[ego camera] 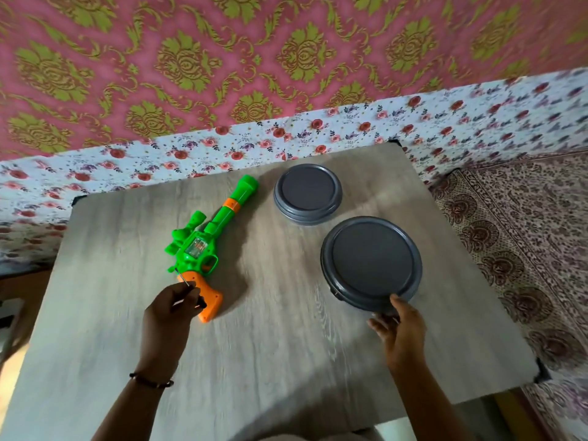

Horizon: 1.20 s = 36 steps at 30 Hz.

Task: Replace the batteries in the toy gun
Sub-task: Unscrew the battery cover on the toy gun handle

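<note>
On the table (270, 345), left hand (170, 310) grips screwdriver (183, 278) beside toy gun (203, 246).

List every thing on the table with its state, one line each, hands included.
toy gun: lying flat, muzzle away, battery cover not visibly open
screwdriver: gripped, tip up
left hand: holds the screwdriver
near gray container: lidded
far gray container: lidded, untouched
right hand: fingers on near container's rim
</note>
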Motion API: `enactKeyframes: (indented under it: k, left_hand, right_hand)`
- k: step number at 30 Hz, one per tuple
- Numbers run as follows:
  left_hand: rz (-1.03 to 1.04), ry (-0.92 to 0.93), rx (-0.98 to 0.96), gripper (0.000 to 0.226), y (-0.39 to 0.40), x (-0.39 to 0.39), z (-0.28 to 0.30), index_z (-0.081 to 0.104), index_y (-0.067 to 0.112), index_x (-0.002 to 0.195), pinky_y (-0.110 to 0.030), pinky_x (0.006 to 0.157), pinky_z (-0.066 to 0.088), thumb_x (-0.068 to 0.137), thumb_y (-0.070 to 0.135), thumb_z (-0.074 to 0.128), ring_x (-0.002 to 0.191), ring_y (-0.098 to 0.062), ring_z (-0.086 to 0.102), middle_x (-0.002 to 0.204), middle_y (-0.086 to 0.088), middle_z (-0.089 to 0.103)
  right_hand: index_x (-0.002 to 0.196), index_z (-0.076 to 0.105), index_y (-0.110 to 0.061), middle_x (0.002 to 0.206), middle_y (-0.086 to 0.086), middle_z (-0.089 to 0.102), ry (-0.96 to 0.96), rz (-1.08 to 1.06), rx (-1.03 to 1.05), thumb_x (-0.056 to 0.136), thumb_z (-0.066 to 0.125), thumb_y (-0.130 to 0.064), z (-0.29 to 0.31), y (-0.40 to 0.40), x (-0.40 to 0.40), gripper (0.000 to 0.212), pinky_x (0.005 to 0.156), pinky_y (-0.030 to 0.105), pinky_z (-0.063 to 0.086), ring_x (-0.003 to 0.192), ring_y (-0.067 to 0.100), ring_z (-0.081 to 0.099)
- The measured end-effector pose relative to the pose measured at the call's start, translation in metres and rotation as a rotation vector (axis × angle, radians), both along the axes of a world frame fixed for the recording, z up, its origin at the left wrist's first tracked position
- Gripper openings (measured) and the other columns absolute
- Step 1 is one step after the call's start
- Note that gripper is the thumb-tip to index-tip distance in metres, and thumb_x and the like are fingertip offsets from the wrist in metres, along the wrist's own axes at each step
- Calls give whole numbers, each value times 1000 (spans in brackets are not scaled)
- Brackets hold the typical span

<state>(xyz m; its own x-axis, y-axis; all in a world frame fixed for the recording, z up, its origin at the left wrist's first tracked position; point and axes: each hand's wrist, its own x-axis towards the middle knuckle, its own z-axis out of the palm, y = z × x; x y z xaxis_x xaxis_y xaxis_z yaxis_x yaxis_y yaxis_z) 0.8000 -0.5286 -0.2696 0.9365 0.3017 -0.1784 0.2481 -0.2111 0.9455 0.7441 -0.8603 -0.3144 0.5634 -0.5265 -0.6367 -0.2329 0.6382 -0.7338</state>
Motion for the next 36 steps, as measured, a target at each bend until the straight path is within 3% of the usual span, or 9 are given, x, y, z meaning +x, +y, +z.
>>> enactKeyframes:
  k: [3, 7, 11, 13, 15, 19, 24, 29, 36]
  left_hand:
    - [48, -37, -4, 12, 11, 1, -9, 63, 9, 95, -32, 77, 58, 92, 1, 55, 63, -2, 67, 84, -16, 66]
    - [164, -94, -27, 9, 36, 9, -28, 61, 4, 99, -16, 69, 57, 93, 3, 55, 65, -1, 67, 88, -15, 64]
    - [221, -152, 98, 7, 62, 25, -52, 59, 8, 99, -15, 69, 56, 94, 8, 55, 71, -5, 68, 88, -15, 65]
    - [242, -193, 132, 6, 73, 34, -69, 58, 8, 99, -28, 73, 58, 94, 9, 55, 78, -16, 69, 86, -9, 66]
    - [285, -268, 104, 5, 81, 42, -83, 58, 12, 97, -37, 72, 60, 95, 10, 55, 76, -12, 68, 81, 7, 65]
    - [249, -448, 3, 13, 88, 61, -99, 56, 22, 92, -27, 65, 59, 94, 8, 55, 72, -8, 67, 81, 1, 61]
    - [253, -511, -115, 12, 97, 76, -115, 56, 18, 90, -28, 63, 59, 95, 7, 52, 70, -6, 64, 74, 9, 63]
    - [184, -566, -253, 12, 101, 77, -121, 51, 15, 92, -30, 63, 58, 94, 4, 51, 72, -12, 64, 81, -1, 57]
    - [2, -677, -207, 11, 90, 66, -118, 52, 12, 88, -30, 73, 58, 87, 7, 61, 78, -20, 71, 83, -3, 62]
  right_hand:
    - [80, 51, -10, 69, 11, 51, 27, 86, -8, 93, 51, -19, 1, 12, -17, 16, 62, 40, 50, 60, 24, 58]
    - [76, 51, -10, 60, 10, 50, -9, 327, -81, 93, 46, -5, 0, 57, -26, 18, 46, 31, 45, 46, 18, 54]
    - [71, 48, -6, 56, 12, 46, -191, 656, -208, 81, 61, -8, -7, 115, 17, 16, 37, 28, 44, 44, 20, 50]
    - [70, 48, -8, 54, 10, 47, -299, 789, -263, 78, 58, -17, -14, 143, 48, 16, 39, 29, 45, 45, 21, 49]
    - [70, 49, -9, 54, 12, 47, -409, 897, -332, 82, 54, -17, -25, 165, 79, 15, 42, 31, 44, 47, 24, 46]
    - [71, 54, -24, 57, 0, 51, -553, 1039, -492, 83, 54, -24, -49, 190, 121, 12, 47, 30, 45, 52, 16, 51]
    - [72, 55, -22, 60, 4, 53, -668, 1105, -598, 76, 53, -36, -66, 186, 121, 14, 49, 27, 45, 52, 12, 51]
    - [73, 55, -21, 64, 9, 51, -762, 1157, -761, 76, 53, -36, -70, 187, 120, 15, 48, 39, 38, 54, 30, 46]
    - [69, 59, -15, 57, -2, 53, -743, 1086, -669, 76, 55, -18, -75, 187, 124, 9, 45, 20, 44, 52, 8, 51]
